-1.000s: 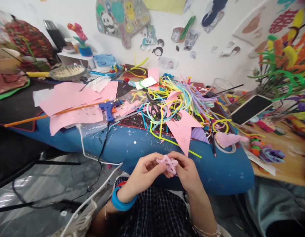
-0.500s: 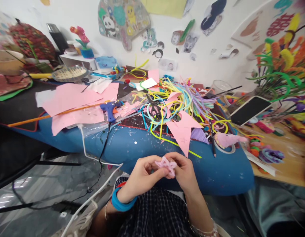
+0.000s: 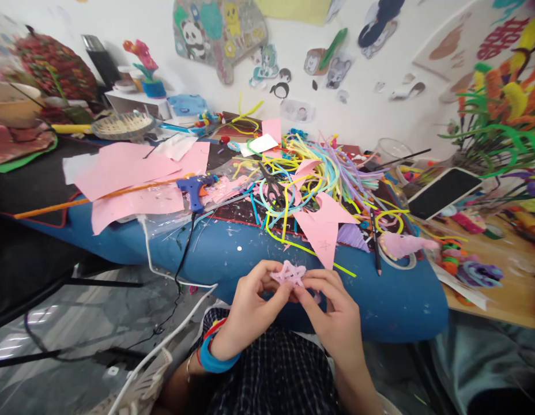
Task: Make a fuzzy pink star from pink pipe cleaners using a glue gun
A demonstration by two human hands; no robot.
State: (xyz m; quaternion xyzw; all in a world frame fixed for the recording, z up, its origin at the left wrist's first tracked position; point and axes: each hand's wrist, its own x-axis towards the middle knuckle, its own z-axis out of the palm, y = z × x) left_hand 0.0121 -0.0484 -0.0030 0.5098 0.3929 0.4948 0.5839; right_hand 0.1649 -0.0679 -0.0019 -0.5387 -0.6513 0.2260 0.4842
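Both left hand and right hand pinch the pink star between their fingers; uneven pressure could bend its points.

The fingers partly hide the fuzzy pink star.

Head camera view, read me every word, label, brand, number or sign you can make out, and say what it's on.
"囍", in red, on the white fan-shaped wall hanging.
A pencil-like star sign, no words, on the pointed pink paper cutout.
Black wooden pencil: any print is too small to read.
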